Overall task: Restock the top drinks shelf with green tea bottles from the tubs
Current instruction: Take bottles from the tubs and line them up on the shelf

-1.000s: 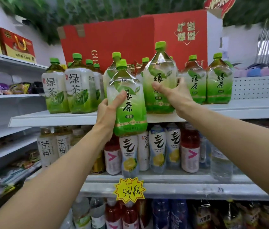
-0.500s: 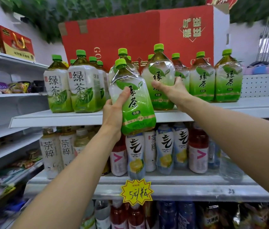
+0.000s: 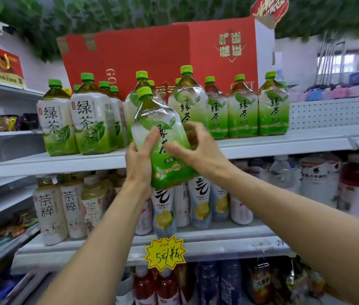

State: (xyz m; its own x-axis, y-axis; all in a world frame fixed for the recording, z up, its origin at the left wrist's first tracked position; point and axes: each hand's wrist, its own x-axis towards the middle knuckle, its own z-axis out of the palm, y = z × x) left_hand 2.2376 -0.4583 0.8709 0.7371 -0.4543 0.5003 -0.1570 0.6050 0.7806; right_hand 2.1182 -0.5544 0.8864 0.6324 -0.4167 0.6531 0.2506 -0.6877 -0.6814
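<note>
Bottle (image 3: 163,148) sits gripped in both your hands, left hand (image 3: 140,159) curled round its left side, right hand (image 3: 198,148) across its front. Its long axis tilts cap-left; the top shelf (image 3: 64,164) gap lies just beyond, behind your fingers.

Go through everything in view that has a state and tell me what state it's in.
Held green tea bottle: capped, tilted, off the shelf.
Left hand: grips the bottle.
Right hand: fingers curled on the bottle.
Top shelf: part stocked, bottles upright.
Red carton: closed.
</note>
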